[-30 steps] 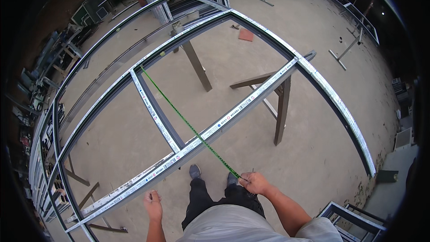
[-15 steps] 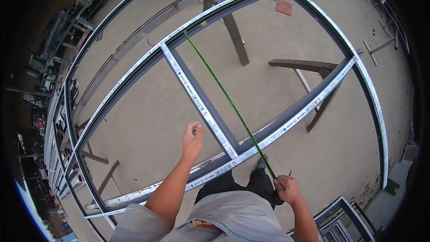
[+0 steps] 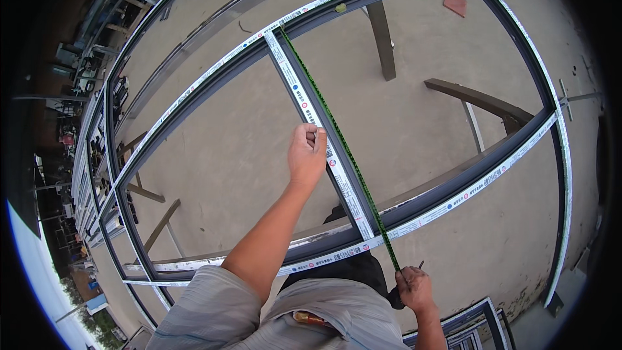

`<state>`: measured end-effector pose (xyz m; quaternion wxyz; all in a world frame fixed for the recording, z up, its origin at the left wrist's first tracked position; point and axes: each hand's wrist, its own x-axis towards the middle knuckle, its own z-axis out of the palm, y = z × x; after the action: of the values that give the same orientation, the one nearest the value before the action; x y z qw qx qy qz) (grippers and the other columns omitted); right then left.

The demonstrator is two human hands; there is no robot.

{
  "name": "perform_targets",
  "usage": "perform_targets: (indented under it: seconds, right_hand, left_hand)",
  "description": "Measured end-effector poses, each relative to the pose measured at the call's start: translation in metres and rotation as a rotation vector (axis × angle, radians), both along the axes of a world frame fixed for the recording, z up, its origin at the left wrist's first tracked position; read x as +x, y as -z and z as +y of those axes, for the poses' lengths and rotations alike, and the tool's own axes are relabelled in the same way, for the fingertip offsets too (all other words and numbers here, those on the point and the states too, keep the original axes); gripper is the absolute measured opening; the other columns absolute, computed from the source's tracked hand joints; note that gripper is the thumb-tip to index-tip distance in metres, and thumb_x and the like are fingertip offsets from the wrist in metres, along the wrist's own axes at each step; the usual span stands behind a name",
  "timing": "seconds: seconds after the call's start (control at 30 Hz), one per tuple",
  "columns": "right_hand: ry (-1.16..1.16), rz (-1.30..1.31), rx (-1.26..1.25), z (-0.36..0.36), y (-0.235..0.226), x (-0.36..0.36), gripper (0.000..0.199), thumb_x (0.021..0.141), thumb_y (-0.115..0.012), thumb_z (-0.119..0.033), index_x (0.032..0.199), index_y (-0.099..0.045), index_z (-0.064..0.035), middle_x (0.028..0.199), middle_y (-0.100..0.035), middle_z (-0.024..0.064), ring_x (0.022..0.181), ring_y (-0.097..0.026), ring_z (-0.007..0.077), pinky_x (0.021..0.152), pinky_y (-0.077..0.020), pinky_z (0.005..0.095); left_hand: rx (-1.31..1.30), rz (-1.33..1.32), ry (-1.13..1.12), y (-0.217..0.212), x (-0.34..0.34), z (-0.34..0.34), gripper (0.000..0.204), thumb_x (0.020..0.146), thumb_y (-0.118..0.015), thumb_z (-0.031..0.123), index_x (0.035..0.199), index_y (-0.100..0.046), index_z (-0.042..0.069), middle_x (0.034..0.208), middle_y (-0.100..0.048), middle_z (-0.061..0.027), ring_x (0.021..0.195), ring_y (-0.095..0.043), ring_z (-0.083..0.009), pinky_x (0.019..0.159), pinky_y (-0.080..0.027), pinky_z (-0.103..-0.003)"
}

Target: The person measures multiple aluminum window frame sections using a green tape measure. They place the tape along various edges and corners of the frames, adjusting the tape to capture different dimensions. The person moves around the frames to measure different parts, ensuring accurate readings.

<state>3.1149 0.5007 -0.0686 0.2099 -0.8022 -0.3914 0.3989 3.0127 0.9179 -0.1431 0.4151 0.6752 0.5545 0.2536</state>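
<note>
A large dark grey window frame (image 3: pixel 447 210), its faces covered in white printed film, lies flat at about waist height in front of me. My right hand (image 3: pixel 416 288) is closed around the near end of a green tape measure (image 3: pixel 353 159). A thin dark stick, perhaps a pencil, pokes up from that fist. The tape runs taut along the right side of the frame's crossbar (image 3: pixel 346 188) to the far rail. My left hand (image 3: pixel 306 155), fingers curled, hovers over or touches the crossbar's middle; whether it holds something small is hidden.
Brown metal supports (image 3: pixel 383 45) stand under the frame, one angled beam (image 3: pixel 463 94) at the right. More frames (image 3: pixel 146 100) lie beyond and to the left. A red tile (image 3: pixel 455 4) rests on the concrete floor. Another frame (image 3: pixel 489 314) is low at the right.
The tape has swung left, from slanting across the right opening to lying close beside the crossbar. My left hand has moved forward and right to the crossbar. The view has shifted.
</note>
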Motion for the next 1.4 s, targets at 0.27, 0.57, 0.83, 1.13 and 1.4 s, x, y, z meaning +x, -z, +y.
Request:
perform_targets:
  seconds: [0.27, 0.57, 0.83, 1.13, 1.4]
  right_hand:
    - [-0.007, 0.011, 0.027, 0.002, 0.001, -0.001, 0.024, 0.098, -0.071, -0.011, 0.079, -0.058, -0.0049, 0.075, -0.063, 0.0179, 0.076, -0.064, 0.0458, 0.067, -0.0487, 0.0552]
    - [-0.033, 0.012, 0.012, 0.003, 0.003, -0.003, 0.024, 0.099, -0.071, -0.014, 0.079, -0.059, -0.0052, 0.076, -0.065, 0.0168, 0.078, -0.065, 0.0441, 0.069, -0.0511, 0.0552]
    - [-0.024, 0.019, -0.007, -0.003, 0.002, -0.005, 0.024, 0.100, -0.071, -0.015, 0.081, -0.060, -0.0058, 0.078, -0.066, 0.0166, 0.077, -0.066, 0.0440, 0.069, -0.0510, 0.0549]
    - [-0.030, 0.014, 0.002, 0.001, 0.005, -0.008, 0.024, 0.101, -0.070, -0.015, 0.081, -0.060, -0.0058, 0.077, -0.065, 0.0170, 0.076, -0.065, 0.0442, 0.068, -0.0509, 0.0549]
    - [-0.026, 0.007, 0.000, 0.005, 0.005, -0.007, 0.024, 0.098, -0.072, -0.012, 0.079, -0.058, -0.0049, 0.076, -0.064, 0.0172, 0.077, -0.065, 0.0441, 0.068, -0.0507, 0.0549]
  left_hand:
    - [0.081, 0.112, 0.034, -0.008, 0.005, 0.009, 0.020, 0.104, -0.072, 0.022, 0.111, -0.067, 0.005, 0.101, -0.060, -0.0035, 0.078, -0.058, -0.0131, 0.077, -0.054, -0.033]
    - [0.067, 0.136, 0.015, -0.012, 0.007, 0.012, 0.021, 0.103, -0.073, 0.024, 0.113, -0.068, 0.006, 0.100, -0.059, -0.0044, 0.079, -0.059, -0.0152, 0.077, -0.054, -0.035]
    - [0.076, 0.155, 0.045, -0.016, 0.012, 0.012, 0.023, 0.102, -0.071, 0.028, 0.119, -0.067, 0.013, 0.118, -0.064, -0.0139, 0.099, -0.069, -0.0341, 0.091, -0.056, -0.047]
    - [0.103, 0.148, 0.032, -0.015, 0.011, 0.011, 0.023, 0.102, -0.073, 0.027, 0.118, -0.067, 0.012, 0.114, -0.062, -0.0118, 0.094, -0.066, -0.0302, 0.087, -0.055, -0.046]
    - [0.115, 0.125, 0.048, -0.004, 0.013, 0.015, 0.023, 0.102, -0.072, 0.026, 0.117, -0.065, 0.011, 0.115, -0.068, -0.0149, 0.105, -0.068, -0.0370, 0.091, -0.055, -0.048]
